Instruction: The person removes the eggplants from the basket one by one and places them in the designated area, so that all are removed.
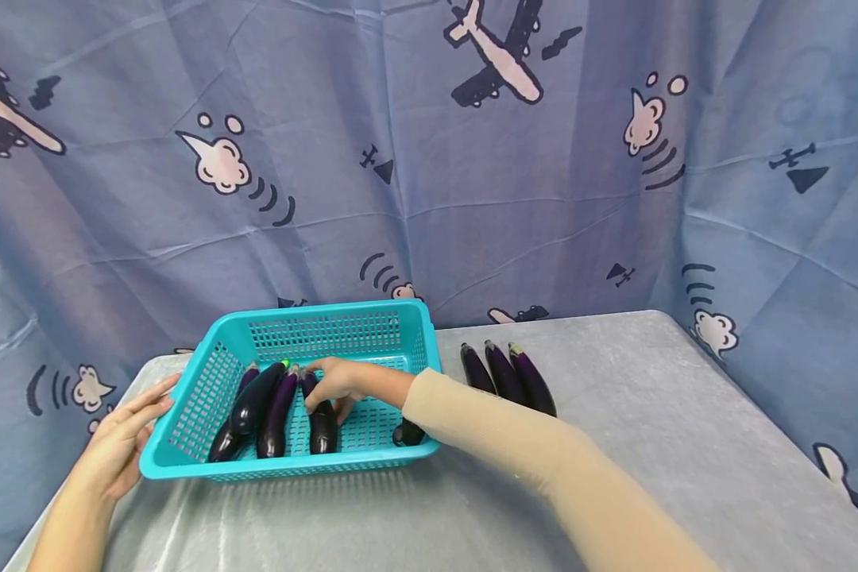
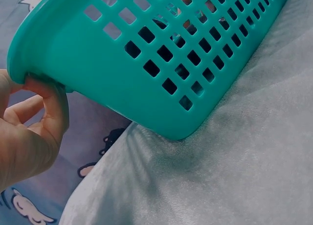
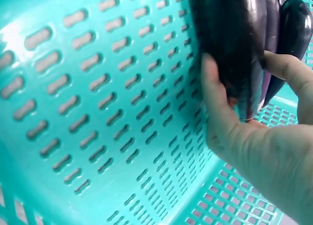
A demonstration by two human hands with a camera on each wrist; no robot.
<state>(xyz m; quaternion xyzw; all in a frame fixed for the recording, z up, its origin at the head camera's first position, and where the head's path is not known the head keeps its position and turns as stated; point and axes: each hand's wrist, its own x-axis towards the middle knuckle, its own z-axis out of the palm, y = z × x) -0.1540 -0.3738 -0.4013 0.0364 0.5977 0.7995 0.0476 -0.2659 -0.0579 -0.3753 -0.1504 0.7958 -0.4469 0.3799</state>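
Fingers (image 3: 215, 95) are pinching an eggplant (image 1: 323, 435), my right hand (image 1: 338, 381) arching inside the basket (image 1: 293, 463); left hand (image 1: 117, 445) holding its rim.

Inside the basket (image 1: 293, 465), room is left between the gripped eggplant (image 1: 323, 429) and the right-end eggplant (image 1: 408, 433); the left side is blocked by other eggplants (image 1: 256, 403)

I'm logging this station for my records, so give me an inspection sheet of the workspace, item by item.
Surface: grey cloth-covered table, rippled in places.
Job's things: turquoise basket containing several eggplants; three loose eggplants lie to its right.
Clutter: nothing seen.
Hands: left hand holds the basket's left rim; right hand grips a dark eggplant inside.
Cables: nothing seen.
Surroundings: blue curtain printed with aircraft.
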